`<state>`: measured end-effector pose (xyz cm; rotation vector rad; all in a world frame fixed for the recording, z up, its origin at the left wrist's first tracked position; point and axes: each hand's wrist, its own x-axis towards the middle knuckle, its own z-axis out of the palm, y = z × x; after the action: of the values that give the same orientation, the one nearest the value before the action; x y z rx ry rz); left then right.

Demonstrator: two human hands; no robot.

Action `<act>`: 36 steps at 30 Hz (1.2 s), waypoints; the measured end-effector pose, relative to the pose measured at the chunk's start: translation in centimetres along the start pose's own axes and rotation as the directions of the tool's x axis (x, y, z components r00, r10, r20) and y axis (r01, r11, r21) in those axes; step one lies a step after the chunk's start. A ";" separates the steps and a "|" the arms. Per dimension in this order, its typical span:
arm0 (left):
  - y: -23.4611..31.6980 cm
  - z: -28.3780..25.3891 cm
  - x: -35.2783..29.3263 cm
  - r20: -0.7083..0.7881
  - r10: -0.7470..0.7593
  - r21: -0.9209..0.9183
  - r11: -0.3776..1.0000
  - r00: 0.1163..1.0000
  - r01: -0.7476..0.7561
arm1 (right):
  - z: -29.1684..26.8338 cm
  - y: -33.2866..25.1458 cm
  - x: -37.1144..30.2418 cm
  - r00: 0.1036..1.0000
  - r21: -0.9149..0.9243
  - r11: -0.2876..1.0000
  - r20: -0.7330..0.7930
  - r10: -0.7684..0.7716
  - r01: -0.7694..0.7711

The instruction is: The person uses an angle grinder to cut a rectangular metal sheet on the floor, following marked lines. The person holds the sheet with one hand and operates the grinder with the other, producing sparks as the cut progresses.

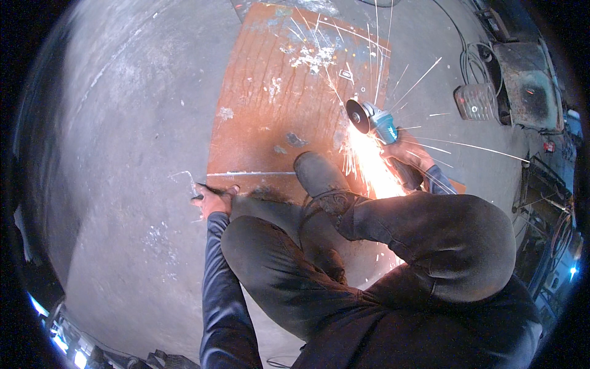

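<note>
A teal angle grinder [382,125] with a dark disc throws a bright stream of sparks down toward my legs. My right hand [410,152] is wrapped around its body, at the right side of a rusty brown metal sheet [258,123]. A pale straight line runs across the near part of the sheet. At the sheet's near left corner, my left hand [215,200] grips the edge, thumb on top and the other fingers partly hidden. My boot [316,174] presses on the sheet between the two hands. Sparks hide where the disc meets the metal.
Sparks fan out over the sheet and the grey concrete floor [141,123]. At the right stand a boxy metal machine [528,86] and a ribbed pale block [475,102] with coiled cable [472,64] beside it. Dark metal frames [547,184] line the right edge.
</note>
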<state>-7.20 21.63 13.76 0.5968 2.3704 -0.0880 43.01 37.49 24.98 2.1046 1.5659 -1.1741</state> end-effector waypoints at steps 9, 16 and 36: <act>0.0 -0.4 -0.6 -0.006 -0.003 -0.011 1.000 1.000 0.003 | -0.1 -0.9 -0.1 0.999 -0.048 0.999 -0.027 0.025 -0.026; 0.0 -0.3 -0.4 0.003 -0.005 -0.020 1.000 1.000 0.005 | 0.1 -0.5 0.0 0.994 -0.096 0.991 -0.041 -0.099 0.094; 0.4 -0.8 -1.1 0.011 -0.041 -0.068 0.997 0.999 0.042 | -0.9 -4.2 -1.8 1.000 -0.030 1.000 0.017 -0.006 0.007</act>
<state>-6.80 21.72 15.15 0.5136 2.3672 -0.0284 39.52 38.42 27.91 2.0669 1.5739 -1.1609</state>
